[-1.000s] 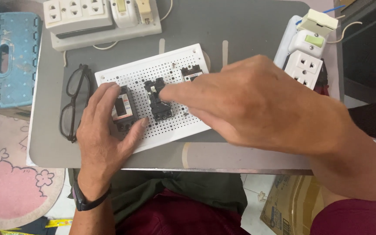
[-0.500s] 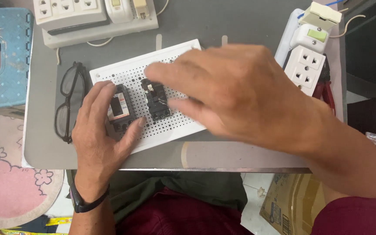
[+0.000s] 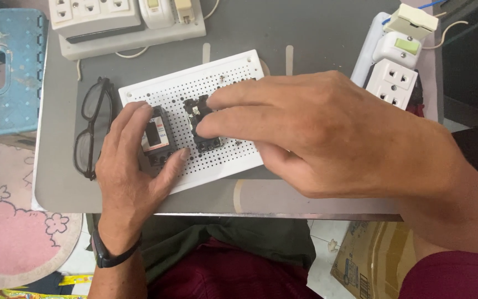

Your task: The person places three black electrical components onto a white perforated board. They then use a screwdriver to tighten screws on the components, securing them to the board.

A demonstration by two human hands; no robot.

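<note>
- Left hand is laid flat on the near-left end of the white board, fingers spread and curled round a black breaker; the breaker is touched on both sides, index along its far-left edge, thumb against its near-right side. Whether it is squeezed or only steadied cannot be told.
- Judged: the breaker is braced this way so that it, and the board under it, stay put while the other hand works.
- Right hand is reached across from the right, fingers together, tips pressed on a 2nd black part, just right of the breaker. The grip is hidden under the fingers, so pinched or merely pushed cannot be told.
- The 2nd part is seated on the perforated face of the board, between the 2 hands, close beside the breaker but apart from it.
- The board is set at a slant on a grey table, likely angled for the reach of the right hand.
- Black glasses are folded flat just left of the left hand, not touched.
- A socket strip is placed beyond the left hand at the far edge of the table.
- A 2nd white socket block is placed beyond the right hand, to its far right, with a cable attached.
- A blue stool is seen well left of the left hand, off the table.
- A dark band is worn on the left wrist.
</note>
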